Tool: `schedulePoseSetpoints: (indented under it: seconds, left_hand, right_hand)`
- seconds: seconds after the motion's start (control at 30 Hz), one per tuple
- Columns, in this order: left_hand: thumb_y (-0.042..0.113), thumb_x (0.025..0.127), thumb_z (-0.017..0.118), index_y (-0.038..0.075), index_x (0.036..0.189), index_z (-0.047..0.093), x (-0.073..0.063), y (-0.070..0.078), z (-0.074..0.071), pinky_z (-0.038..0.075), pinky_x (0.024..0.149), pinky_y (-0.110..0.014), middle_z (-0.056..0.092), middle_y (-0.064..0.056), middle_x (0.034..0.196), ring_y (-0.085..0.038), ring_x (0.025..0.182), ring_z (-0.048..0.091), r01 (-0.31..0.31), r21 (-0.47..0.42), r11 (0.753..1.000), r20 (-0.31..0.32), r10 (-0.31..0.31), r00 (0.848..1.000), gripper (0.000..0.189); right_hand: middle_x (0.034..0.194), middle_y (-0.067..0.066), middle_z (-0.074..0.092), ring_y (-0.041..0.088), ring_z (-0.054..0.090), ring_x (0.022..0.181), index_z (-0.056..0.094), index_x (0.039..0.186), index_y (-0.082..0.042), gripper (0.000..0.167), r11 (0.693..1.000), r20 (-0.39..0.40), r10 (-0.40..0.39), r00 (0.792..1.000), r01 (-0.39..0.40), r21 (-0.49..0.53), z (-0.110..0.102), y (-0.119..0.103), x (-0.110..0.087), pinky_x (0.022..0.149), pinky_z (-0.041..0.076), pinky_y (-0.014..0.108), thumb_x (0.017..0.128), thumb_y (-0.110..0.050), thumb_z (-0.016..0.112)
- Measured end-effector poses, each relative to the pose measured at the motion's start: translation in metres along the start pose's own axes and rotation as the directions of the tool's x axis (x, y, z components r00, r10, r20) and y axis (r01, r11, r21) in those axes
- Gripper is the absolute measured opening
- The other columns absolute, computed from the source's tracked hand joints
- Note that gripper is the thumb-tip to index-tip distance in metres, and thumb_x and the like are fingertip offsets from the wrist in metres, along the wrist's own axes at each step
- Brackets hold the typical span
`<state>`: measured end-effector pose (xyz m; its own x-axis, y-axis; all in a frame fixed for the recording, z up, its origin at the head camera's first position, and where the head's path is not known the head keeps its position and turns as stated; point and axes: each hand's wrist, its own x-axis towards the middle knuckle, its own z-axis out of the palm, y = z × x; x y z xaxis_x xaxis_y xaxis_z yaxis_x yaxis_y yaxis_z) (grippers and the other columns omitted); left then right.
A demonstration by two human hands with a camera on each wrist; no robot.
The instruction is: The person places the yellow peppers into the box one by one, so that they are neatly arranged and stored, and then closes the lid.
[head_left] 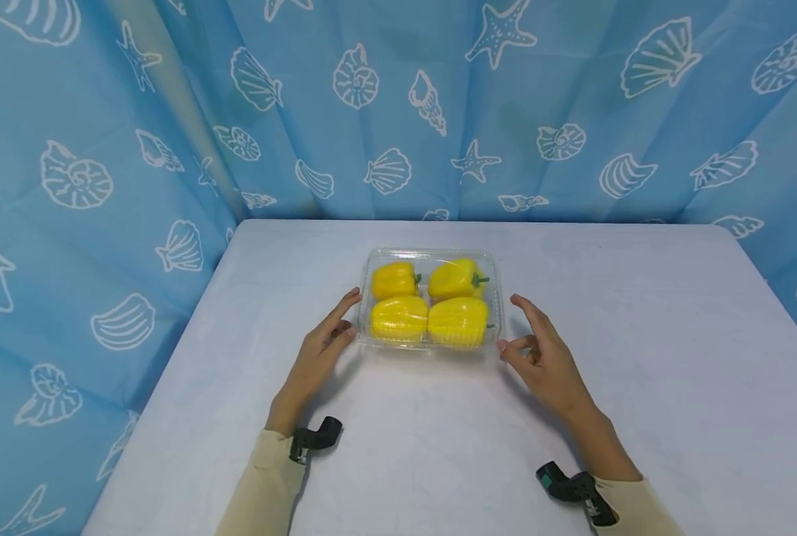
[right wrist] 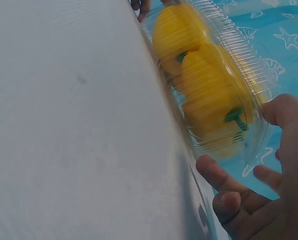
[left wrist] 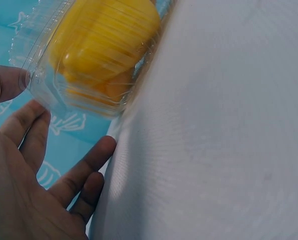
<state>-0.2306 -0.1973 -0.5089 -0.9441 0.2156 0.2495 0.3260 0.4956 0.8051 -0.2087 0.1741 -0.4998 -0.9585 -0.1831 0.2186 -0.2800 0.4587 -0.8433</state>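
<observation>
A clear plastic clamshell box [head_left: 431,347] rests on the white-covered table, its lid down over several yellow bell peppers [head_left: 457,321] with green stems. At the box's left end is my left hand [head_left: 314,361], fingers extended. The left wrist view puts its thumb [left wrist: 13,82] right at the box's rim, with the other fingers spread below. My right hand [head_left: 548,368] stands at the opposite end, thumb at the near right corner and index finger stretched forward. In the right wrist view the right thumb [right wrist: 281,110] meets the rim, while the other fingers are loosely bent and apart from it.
The white tabletop [head_left: 639,313] spreads around the box. A blue curtain [head_left: 425,112] with white shells and starfish hangs behind the table and along its left side. Black wrist devices [head_left: 316,439] sit at both beige sleeves [head_left: 264,484].
</observation>
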Motion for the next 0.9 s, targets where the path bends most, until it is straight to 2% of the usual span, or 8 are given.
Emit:
schedulePoseSetpoints:
  seconds: [0.13,0.33,0.5,0.6,0.67,0.77,0.9]
  left_hand:
    - [0.02,0.105,0.051,0.033,0.154,0.04,0.0013,0.0014,0.0003,0.047,0.092,-0.043,0.032,0.021,0.158,-0.016,0.103,0.059,-0.004,0.005,1.0,-0.002,0.004,1.0,0.052]
    - [0.013,0.104,0.051,0.027,0.155,0.039,0.0021,0.0043,-0.0008,0.047,0.091,-0.038,0.032,0.015,0.16,-0.017,0.103,0.06,-0.045,-0.002,0.999,0.004,0.045,0.999,0.055]
    - [0.018,0.103,0.052,0.027,0.156,0.036,0.0026,0.0039,-0.0016,0.046,0.092,-0.041,0.026,0.014,0.162,-0.02,0.114,0.055,-0.059,-0.005,0.998,-0.018,0.058,0.998,0.056]
    - [0.021,0.101,0.055,0.03,0.157,0.034,0.0029,0.0034,-0.0017,0.044,0.095,-0.045,0.028,0.014,0.161,-0.02,0.124,0.047,-0.039,0.004,0.999,-0.05,0.039,0.998,0.06]
    - [0.022,0.099,0.057,0.033,0.156,0.035,0.0023,0.004,-0.0016,0.042,0.097,-0.047,0.035,0.013,0.157,-0.02,0.127,0.044,-0.025,0.01,1.0,-0.074,0.025,0.997,0.062]
    - [0.021,0.096,0.06,0.031,0.155,0.036,0.002,0.0037,-0.0008,0.039,0.097,-0.048,0.042,0.004,0.149,-0.024,0.123,0.041,-0.033,-0.007,0.999,-0.103,0.033,0.994,0.064]
    - [0.015,0.093,0.063,0.02,0.154,0.035,0.0024,0.0024,0.0011,0.038,0.091,-0.047,0.043,-0.008,0.134,-0.03,0.111,0.042,-0.054,-0.047,0.997,-0.139,0.047,0.989,0.067]
  right_hand:
    - [0.165,-0.001,0.022,0.018,0.065,0.094,0.024,0.16,-0.033,0.075,0.992,-0.015,-0.095,0.995,0.093,-0.088,-0.001,0.0027,0.0014,0.064,0.052,0.024,0.098,-0.016,0.064]
    - [0.165,-0.006,0.021,0.016,0.064,0.098,0.03,0.159,-0.023,0.071,0.977,-0.003,-0.177,0.984,0.176,-0.118,-0.0021,0.0053,0.001,0.067,0.054,0.026,0.097,-0.01,0.064]
    - [0.163,-0.005,0.027,0.015,0.064,0.097,0.036,0.157,-0.02,0.065,0.974,0.009,-0.189,0.982,0.189,-0.126,-0.0021,0.0063,0.0006,0.068,0.054,0.027,0.098,-0.01,0.063]
    - [0.162,-0.005,0.031,0.013,0.063,0.095,0.039,0.155,-0.02,0.062,0.971,0.006,-0.181,0.983,0.18,-0.156,-0.0014,0.0066,0.0001,0.069,0.054,0.026,0.099,-0.013,0.063]
    - [0.161,-0.006,0.032,0.012,0.062,0.094,0.04,0.155,-0.02,0.061,0.969,0.003,-0.177,0.984,0.174,-0.174,-0.0009,0.0064,-0.0003,0.069,0.054,0.025,0.099,-0.014,0.064]
    - [0.161,-0.006,0.032,0.012,0.062,0.093,0.04,0.155,-0.02,0.061,0.968,0.001,-0.172,0.985,0.17,-0.182,-0.0004,0.0061,-0.0004,0.069,0.054,0.025,0.099,-0.015,0.064]
    - [0.161,-0.007,0.032,0.012,0.062,0.093,0.04,0.155,-0.021,0.06,0.972,0.002,-0.165,0.986,0.163,-0.17,-0.0002,0.0058,-0.0002,0.069,0.054,0.025,0.099,-0.015,0.063]
